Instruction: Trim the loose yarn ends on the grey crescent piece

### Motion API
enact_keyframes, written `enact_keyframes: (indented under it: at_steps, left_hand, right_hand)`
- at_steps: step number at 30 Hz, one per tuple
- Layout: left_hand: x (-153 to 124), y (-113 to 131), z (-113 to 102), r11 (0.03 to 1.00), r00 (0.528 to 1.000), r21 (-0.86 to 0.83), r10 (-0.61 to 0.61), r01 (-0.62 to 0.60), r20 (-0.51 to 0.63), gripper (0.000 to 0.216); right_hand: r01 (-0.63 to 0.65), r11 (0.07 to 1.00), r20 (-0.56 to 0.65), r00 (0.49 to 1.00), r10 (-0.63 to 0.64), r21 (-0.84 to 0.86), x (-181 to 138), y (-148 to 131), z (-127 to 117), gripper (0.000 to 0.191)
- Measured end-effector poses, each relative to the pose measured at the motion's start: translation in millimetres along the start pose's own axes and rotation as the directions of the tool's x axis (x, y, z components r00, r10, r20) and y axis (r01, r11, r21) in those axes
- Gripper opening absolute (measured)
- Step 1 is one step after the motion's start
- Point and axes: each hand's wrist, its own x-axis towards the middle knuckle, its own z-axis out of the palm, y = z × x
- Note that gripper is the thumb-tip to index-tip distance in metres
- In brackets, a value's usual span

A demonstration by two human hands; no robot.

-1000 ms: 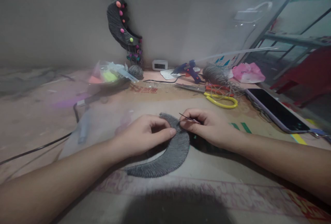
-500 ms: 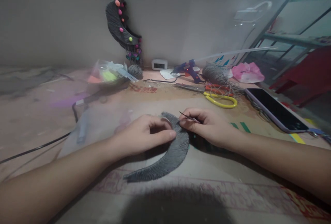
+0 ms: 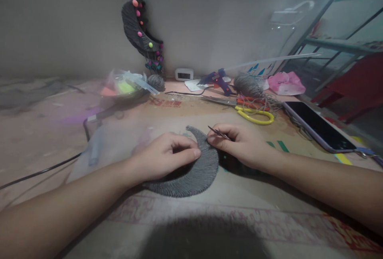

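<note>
A crescent moon shape (image 3: 200, 173) wrapped in grey yarn lies on the tabletop in front of me, its face showing ridged strands. My left hand (image 3: 172, 153) pinches its inner curve between thumb and fingers. At the outer edge near the upper tip is my right hand (image 3: 236, 143), closed round a thin dark pointed tool (image 3: 216, 132). That tool's tip sticks out to the left above the thumb; its other end is hidden in the palm. The crescent's lower left end runs close to my left wrist.
Behind my hands are yellow-handled scissors (image 3: 254, 116), a blue glue gun (image 3: 220, 80), grey yarn (image 3: 248, 85) and a small white clock (image 3: 184, 74). A phone (image 3: 320, 127) lies at right. A decorated crescent (image 3: 134, 29) hangs on the wall. A black cable (image 3: 44, 171) crosses the left side.
The grey crescent has tilted and turned, so its broad face shows more and its lower end sits higher, nearer my left wrist. Both hands stay almost in place.
</note>
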Motion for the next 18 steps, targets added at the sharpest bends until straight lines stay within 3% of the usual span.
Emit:
enact_keyframes:
  at_steps: [4,10,13,16,18]
  left_hand:
    - [-1,1,0,0.995,1.000,-0.098,-0.023,0.024,0.011,0.036]
    - [-1,0,2,0.999,0.998,0.006,-0.052,0.052,-0.035,0.031]
    - [-1,-1,4,0.997,0.995,0.015,-0.077,0.078,-0.067,0.032]
    - [0,-2,5,0.996,0.992,0.024,-0.084,0.086,-0.089,0.033]
    - [0,-3,4,0.997,0.992,0.019,-0.074,0.076,-0.101,0.032]
  right_hand:
    - [-0.011,0.999,0.004,1.000,0.011,0.038,0,1,0,0.033]
    - [-0.015,1.000,0.002,1.000,0.015,-0.027,-1,2,1,0.036]
    - [0.123,0.983,-0.077,0.988,-0.134,-0.139,-2,3,-3,0.034]
    - [0.389,0.827,-0.133,0.871,-0.474,-0.406,-5,4,-12,0.032]
    - [0.509,0.623,-0.012,0.769,-0.639,-0.594,-7,6,-18,0.030]
